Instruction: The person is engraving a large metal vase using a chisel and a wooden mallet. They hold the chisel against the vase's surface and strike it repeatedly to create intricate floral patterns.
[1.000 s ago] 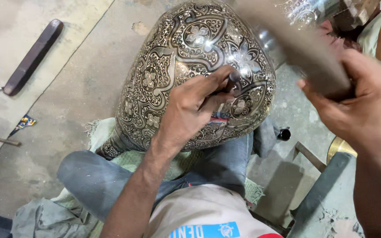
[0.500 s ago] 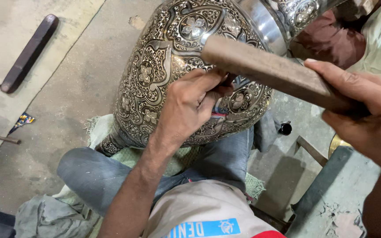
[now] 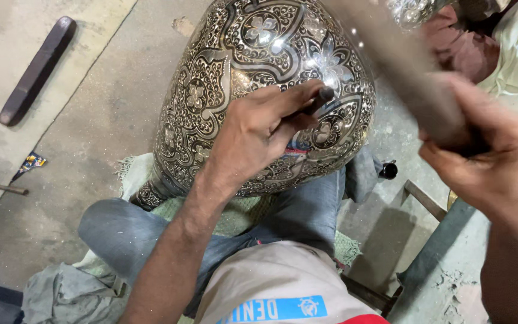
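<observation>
I see the left hand (image 3: 253,129) with its grip closed on a thin dark metal punch (image 3: 321,99), tip against the large engraved silver-and-black metal vase (image 3: 241,66) resting on the lap at twelve o'clock. The right hand (image 3: 493,162), at three o'clock, grips a blurred wooden hammer handle (image 3: 409,78).

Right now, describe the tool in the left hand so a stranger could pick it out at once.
Start at the large engraved metal vase lying across the person's lap. The left hand rests on its belly, pinching a short dark punch whose rounded end shows above the thumb. Unlike the blurred wooden mallet in the right hand, it is thin and pressed against the vase.
</observation>
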### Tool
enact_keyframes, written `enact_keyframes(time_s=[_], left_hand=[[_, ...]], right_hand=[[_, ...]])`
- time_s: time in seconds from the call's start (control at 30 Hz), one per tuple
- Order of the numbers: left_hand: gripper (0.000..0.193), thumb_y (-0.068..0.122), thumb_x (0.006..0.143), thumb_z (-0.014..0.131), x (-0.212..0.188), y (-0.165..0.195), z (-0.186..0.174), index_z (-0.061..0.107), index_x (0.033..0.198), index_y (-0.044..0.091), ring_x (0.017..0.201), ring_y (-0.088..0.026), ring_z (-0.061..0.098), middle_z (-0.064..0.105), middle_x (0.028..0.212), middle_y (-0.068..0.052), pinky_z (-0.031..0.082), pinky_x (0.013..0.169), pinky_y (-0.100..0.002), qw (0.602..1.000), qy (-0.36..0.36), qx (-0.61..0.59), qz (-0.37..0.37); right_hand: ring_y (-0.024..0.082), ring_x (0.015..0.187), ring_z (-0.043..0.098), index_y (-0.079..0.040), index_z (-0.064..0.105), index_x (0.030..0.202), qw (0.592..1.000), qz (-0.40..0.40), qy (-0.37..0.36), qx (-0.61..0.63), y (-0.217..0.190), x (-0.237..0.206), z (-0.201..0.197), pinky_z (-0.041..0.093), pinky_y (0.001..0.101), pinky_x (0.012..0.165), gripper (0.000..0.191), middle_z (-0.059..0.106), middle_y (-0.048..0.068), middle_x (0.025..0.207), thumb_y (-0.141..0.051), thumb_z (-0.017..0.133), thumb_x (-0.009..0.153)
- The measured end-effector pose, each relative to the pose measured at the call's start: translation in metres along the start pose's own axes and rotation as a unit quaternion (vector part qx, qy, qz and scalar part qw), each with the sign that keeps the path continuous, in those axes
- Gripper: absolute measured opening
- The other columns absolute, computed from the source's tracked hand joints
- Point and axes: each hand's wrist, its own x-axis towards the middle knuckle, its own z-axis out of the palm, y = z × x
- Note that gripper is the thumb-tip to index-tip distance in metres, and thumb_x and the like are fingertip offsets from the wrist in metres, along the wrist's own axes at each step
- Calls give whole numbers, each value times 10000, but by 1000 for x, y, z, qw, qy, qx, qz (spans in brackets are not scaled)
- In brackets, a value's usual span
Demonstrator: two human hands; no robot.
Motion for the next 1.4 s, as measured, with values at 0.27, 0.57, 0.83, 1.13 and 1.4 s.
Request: enact_keyframes(time_s=[0.27, 0.57, 0.83, 1.13, 1.4], left_hand=[[286, 75, 999, 741, -3, -1, -3, 660, 1266, 141, 865, -134, 731, 720, 996, -53, 644, 731, -262, 999, -12, 30, 5], [299, 159, 1021, 702, -4, -3, -2, 706, 1320, 149, 742, -112, 677, 719, 886, -25, 597, 620, -259, 998, -51, 41, -16], [237, 154, 1080, 674, -5, -5, -3, 662, 1312, 201, 820, -63, 684, 727, 1006, -24, 598, 642, -196, 999, -48, 9, 18], [342, 127, 1037, 728, -9, -7, 0, 658, 1356, 230, 723, -72, 618, 697, 909, -1, 549, 590, -223, 997, -57, 39, 13], [417, 10, 958, 687, -10, -4, -8, 714, 1359, 121, 733, -177, 646, 705, 820, -63, 571, 585, -286, 992, -111, 63, -9]], right_hand=[[243, 962, 724, -37, 647, 1384, 993, -44, 41, -99, -1, 0, 7, 611, 354, 863, 609, 725, 188, 1145, 63, 755, 793], [185, 830, 715, -52, 696, 1329, 988, -49, 48, -135, -35, 6, 12, 587, 312, 722, 570, 741, 169, 1013, 80, 763, 778], [170, 762, 696, -9, 711, 1315, 985, -53, 41, -156, -25, -2, 11, 569, 309, 648, 531, 729, 167, 940, 89, 765, 796], [170, 782, 696, -59, 685, 1394, 997, 5, 26, -77, -12, -7, 9, 580, 306, 668, 543, 722, 158, 982, 57, 756, 869], [199, 892, 701, 4, 657, 1373, 987, -86, 54, -123, -6, -12, 11, 592, 319, 727, 555, 715, 220, 1111, 104, 725, 831]])
